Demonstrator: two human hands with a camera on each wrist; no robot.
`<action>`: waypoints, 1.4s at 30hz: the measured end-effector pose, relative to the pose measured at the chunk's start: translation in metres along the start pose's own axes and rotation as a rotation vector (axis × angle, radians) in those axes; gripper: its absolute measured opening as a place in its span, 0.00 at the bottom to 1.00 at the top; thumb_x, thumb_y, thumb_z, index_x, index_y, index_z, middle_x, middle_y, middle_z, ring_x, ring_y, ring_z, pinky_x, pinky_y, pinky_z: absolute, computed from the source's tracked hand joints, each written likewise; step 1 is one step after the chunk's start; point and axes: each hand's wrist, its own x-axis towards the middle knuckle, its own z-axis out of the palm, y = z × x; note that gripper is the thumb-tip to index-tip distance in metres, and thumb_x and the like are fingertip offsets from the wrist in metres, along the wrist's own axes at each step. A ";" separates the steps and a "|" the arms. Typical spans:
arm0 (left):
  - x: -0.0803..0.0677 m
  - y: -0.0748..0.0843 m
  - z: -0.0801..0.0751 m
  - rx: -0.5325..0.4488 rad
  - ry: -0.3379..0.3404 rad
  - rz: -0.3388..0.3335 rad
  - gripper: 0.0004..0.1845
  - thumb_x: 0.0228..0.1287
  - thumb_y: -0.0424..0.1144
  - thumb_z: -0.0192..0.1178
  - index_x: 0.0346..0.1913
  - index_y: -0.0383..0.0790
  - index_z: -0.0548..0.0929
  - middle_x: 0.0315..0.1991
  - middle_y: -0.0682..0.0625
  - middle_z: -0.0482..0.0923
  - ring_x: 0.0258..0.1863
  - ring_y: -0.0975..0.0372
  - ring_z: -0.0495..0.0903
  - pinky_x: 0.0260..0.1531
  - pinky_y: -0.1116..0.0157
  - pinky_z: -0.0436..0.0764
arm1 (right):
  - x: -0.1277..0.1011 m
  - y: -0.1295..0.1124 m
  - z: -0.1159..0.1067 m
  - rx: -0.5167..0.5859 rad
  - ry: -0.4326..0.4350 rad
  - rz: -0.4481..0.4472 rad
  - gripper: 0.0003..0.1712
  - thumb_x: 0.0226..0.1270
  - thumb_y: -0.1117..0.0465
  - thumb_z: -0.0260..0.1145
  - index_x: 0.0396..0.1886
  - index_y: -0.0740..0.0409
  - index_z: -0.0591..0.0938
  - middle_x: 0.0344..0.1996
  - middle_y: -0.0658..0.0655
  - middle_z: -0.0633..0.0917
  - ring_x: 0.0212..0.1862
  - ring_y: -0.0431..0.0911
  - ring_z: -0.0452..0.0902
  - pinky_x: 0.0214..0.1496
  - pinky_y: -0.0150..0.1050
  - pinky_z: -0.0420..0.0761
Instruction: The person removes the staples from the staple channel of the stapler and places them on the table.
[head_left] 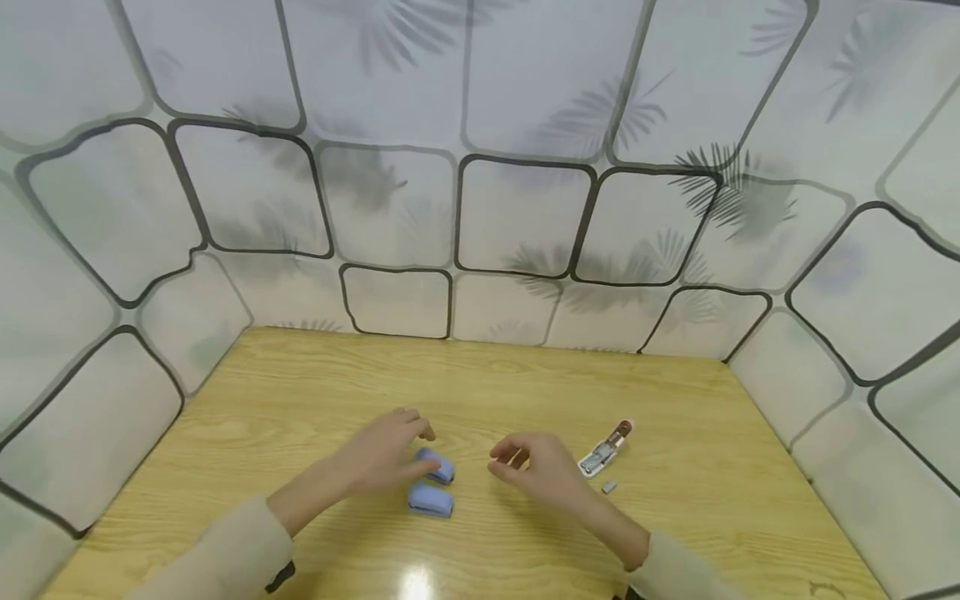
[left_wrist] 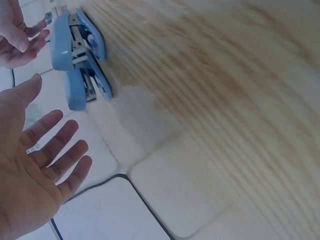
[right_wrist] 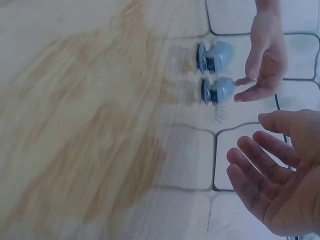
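Two small blue staplers lie side by side in the head view, a farther stapler (head_left: 442, 468) and a nearer stapler (head_left: 431, 500). My left hand (head_left: 386, 454) hovers beside the farther one, thumb overlapping it in this view. In the left wrist view that hand (left_wrist: 42, 160) has its fingers loosely extended with nothing in them. To the right of the staplers is my right hand (head_left: 543, 468), fingers bent lightly toward the thumb. Seen from the right wrist, this hand (right_wrist: 280, 175) has spread fingers and a bare palm, apart from the staplers.
Right of my right hand lies a long white-and-brown object with a metal middle (head_left: 602, 454), stapler-like in shape. A small grey block (head_left: 609, 487), like a staple strip, sits near it. Patterned curtains (head_left: 517, 217) enclose the wooden table (head_left: 337, 375) at the back and sides.
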 end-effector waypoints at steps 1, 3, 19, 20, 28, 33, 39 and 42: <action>-0.003 -0.002 -0.001 0.003 0.007 -0.006 0.22 0.71 0.53 0.67 0.54 0.38 0.85 0.52 0.46 0.86 0.56 0.50 0.84 0.57 0.49 0.85 | 0.003 -0.003 0.004 -0.003 -0.014 -0.004 0.09 0.72 0.53 0.73 0.42 0.53 0.90 0.35 0.49 0.91 0.33 0.32 0.82 0.34 0.29 0.81; -0.010 -0.006 -0.002 0.013 0.021 -0.010 0.22 0.71 0.53 0.68 0.53 0.38 0.85 0.51 0.46 0.86 0.55 0.50 0.84 0.56 0.49 0.85 | 0.008 -0.007 0.011 -0.024 -0.037 -0.016 0.09 0.71 0.53 0.73 0.42 0.53 0.90 0.35 0.49 0.91 0.34 0.33 0.82 0.35 0.29 0.81; -0.020 -0.016 0.003 0.063 0.049 -0.013 0.22 0.70 0.52 0.69 0.57 0.39 0.84 0.50 0.46 0.86 0.50 0.52 0.85 0.50 0.50 0.86 | 0.041 -0.027 0.042 -0.315 -0.133 -0.065 0.15 0.66 0.49 0.77 0.46 0.52 0.90 0.39 0.49 0.92 0.36 0.35 0.85 0.36 0.27 0.79; -0.020 -0.016 0.004 0.065 0.054 -0.005 0.22 0.69 0.51 0.70 0.56 0.39 0.85 0.50 0.46 0.87 0.50 0.52 0.85 0.50 0.50 0.87 | 0.041 -0.028 0.043 -0.327 -0.136 -0.068 0.15 0.66 0.49 0.77 0.46 0.51 0.90 0.39 0.49 0.93 0.36 0.35 0.85 0.35 0.27 0.79; -0.014 -0.013 0.011 0.108 0.067 0.036 0.15 0.69 0.49 0.70 0.49 0.43 0.87 0.48 0.47 0.86 0.53 0.50 0.83 0.57 0.42 0.84 | 0.041 -0.028 0.045 -0.356 -0.129 -0.126 0.13 0.66 0.51 0.78 0.46 0.51 0.90 0.39 0.49 0.92 0.37 0.37 0.86 0.37 0.28 0.79; -0.010 -0.009 0.012 0.135 0.069 0.058 0.13 0.69 0.48 0.70 0.47 0.44 0.87 0.49 0.47 0.86 0.53 0.50 0.83 0.57 0.43 0.83 | 0.038 -0.025 0.044 -0.367 -0.115 -0.125 0.13 0.66 0.53 0.77 0.46 0.52 0.90 0.39 0.49 0.92 0.39 0.38 0.86 0.38 0.28 0.79; -0.003 -0.002 0.014 0.146 0.062 0.067 0.14 0.69 0.51 0.70 0.45 0.45 0.88 0.47 0.50 0.85 0.51 0.54 0.83 0.56 0.46 0.84 | 0.031 -0.018 0.038 -0.387 -0.107 -0.117 0.12 0.67 0.55 0.75 0.48 0.53 0.90 0.40 0.50 0.92 0.39 0.39 0.85 0.37 0.29 0.79; 0.001 0.002 0.015 0.150 0.050 0.069 0.13 0.70 0.51 0.70 0.46 0.45 0.88 0.46 0.50 0.85 0.51 0.55 0.82 0.57 0.47 0.84 | 0.027 -0.015 0.032 -0.416 -0.098 -0.136 0.12 0.68 0.55 0.75 0.48 0.53 0.89 0.40 0.50 0.92 0.39 0.40 0.86 0.38 0.30 0.80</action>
